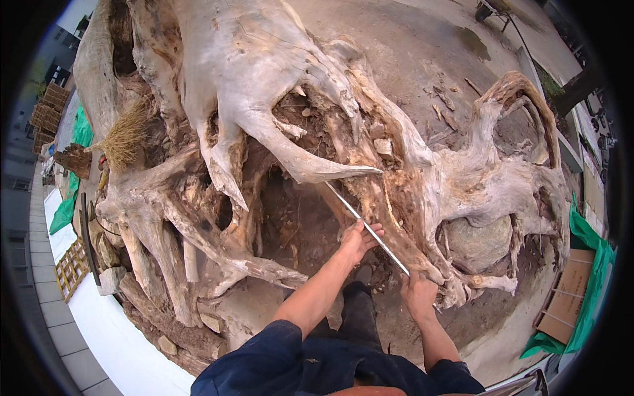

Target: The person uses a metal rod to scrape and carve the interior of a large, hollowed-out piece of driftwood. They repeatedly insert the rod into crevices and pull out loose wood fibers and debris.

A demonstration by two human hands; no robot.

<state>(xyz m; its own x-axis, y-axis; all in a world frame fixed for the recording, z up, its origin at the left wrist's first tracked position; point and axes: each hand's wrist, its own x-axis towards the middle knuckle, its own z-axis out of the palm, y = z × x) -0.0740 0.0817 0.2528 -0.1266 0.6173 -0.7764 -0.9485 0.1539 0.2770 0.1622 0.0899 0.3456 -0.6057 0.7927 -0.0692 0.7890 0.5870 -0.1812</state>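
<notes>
A thin, straight metal rod (378, 239) slants from under a pointed root in the middle of a huge weathered tree stump (257, 59) down to the right. Around its near end my right hand (420, 294) is closed, beside a brown root. Farther up, my left hand (358, 240) holds the shaft loosely, the thumb on one side and the fingers reaching past the other. The rod's far tip goes into the dirt-filled hollow (290, 218) under the pale root (310, 158), where I cannot make it out.
Tangled roots surround both arms, with a large rock (477, 243) wedged among them on the right. A straw broom (125, 138) rests against the stump at the left. Green sheeting (581, 310) and a cardboard box (568, 294) lie at the far right.
</notes>
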